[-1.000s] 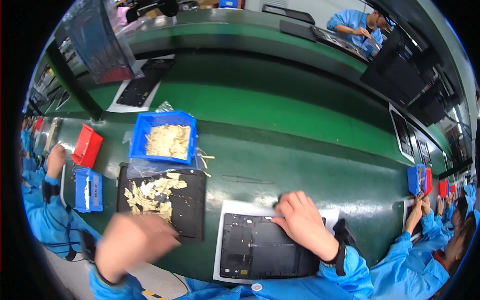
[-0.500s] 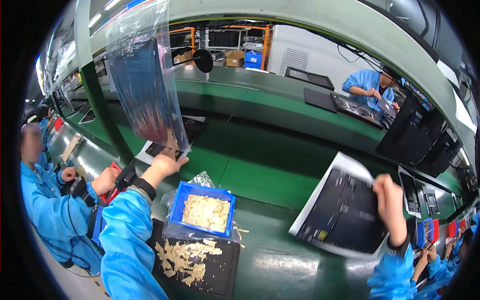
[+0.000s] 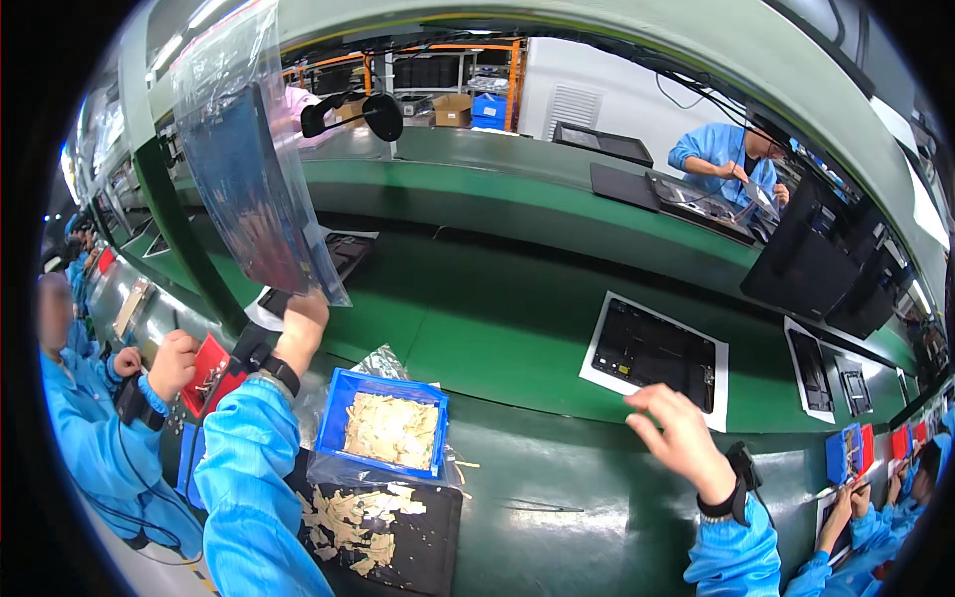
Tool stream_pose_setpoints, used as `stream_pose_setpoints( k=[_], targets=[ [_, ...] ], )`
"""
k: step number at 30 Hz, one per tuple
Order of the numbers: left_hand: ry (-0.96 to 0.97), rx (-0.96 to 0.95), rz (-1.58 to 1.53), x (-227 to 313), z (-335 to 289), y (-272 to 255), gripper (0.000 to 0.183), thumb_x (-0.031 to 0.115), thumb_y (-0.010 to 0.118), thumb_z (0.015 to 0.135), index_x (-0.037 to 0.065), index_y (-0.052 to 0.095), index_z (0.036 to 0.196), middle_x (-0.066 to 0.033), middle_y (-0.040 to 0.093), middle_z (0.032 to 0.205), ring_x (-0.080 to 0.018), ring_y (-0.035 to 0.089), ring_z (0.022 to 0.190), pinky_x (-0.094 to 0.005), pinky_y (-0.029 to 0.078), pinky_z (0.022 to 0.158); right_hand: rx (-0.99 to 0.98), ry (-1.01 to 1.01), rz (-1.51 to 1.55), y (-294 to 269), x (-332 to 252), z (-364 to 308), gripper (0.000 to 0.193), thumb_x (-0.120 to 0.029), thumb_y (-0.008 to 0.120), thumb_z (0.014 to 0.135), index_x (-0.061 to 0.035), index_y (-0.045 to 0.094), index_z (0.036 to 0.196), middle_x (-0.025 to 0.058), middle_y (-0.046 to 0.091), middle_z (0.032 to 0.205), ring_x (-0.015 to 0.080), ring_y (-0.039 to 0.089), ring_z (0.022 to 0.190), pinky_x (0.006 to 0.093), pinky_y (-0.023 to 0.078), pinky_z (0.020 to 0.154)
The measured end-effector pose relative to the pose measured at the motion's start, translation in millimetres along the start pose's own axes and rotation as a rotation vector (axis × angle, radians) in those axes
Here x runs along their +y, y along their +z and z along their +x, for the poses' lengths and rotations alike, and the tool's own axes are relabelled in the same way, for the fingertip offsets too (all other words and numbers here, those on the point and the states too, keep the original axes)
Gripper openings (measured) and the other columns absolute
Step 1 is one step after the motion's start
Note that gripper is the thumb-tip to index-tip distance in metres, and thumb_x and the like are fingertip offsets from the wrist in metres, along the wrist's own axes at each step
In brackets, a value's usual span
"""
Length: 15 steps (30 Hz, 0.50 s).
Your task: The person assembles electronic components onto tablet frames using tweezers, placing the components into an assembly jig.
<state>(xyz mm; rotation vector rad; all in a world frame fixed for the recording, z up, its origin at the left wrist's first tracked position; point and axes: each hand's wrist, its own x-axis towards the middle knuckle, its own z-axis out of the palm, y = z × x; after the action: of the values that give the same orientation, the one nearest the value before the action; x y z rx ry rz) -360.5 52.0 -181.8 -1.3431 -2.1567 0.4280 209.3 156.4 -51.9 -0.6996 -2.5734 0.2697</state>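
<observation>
The left hand (image 3: 301, 320) is raised above the blue bin (image 3: 390, 426) of pale scraps, its fingers pinching the lower edge of a clear plastic bag (image 3: 249, 169) that stands tall and holds a dark flat panel. With only that bottom edge gripped, the bag looks top-heavy: it may fold over or slip, and the panel would fall toward the blue bin or the black tray (image 3: 398, 532) of loose scraps just in front of the bin, scattering them.

The right hand (image 3: 676, 438) hovers to the right of the blue bin, fingers spread and holding nothing, just short of the near edge of the black panel on its white sheet (image 3: 657, 358). A careless sweep there might nudge the sheet askew.

Open room lies on the green table (image 3: 537, 328) between the blue bin and the white sheet, and beyond the bin toward the far belt. Left of the bin it is tight: a neighbour's hand (image 3: 174, 363) and a red tray (image 3: 211, 370) sit close to the raised arm.
</observation>
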Motion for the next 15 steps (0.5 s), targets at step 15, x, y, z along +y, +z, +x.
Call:
stream_pose_setpoints(
  k=[15],
  targets=[
    [0.429,0.517,-0.108,22,-68,-187,0.045,0.008,0.051,0.080,-0.010,0.052,0.121,-0.0162,0.054,0.098,-0.0254,0.055,0.088,-0.0338,0.046,0.074,0.041,-0.129,0.221,-35,-65,-48,0.012,-0.015,0.066,0.085,-0.0073,0.067,0.095,0.0059,0.066,0.089,0.0252,0.065,0.080,0.0338,0.053,0.072]
  ],
)
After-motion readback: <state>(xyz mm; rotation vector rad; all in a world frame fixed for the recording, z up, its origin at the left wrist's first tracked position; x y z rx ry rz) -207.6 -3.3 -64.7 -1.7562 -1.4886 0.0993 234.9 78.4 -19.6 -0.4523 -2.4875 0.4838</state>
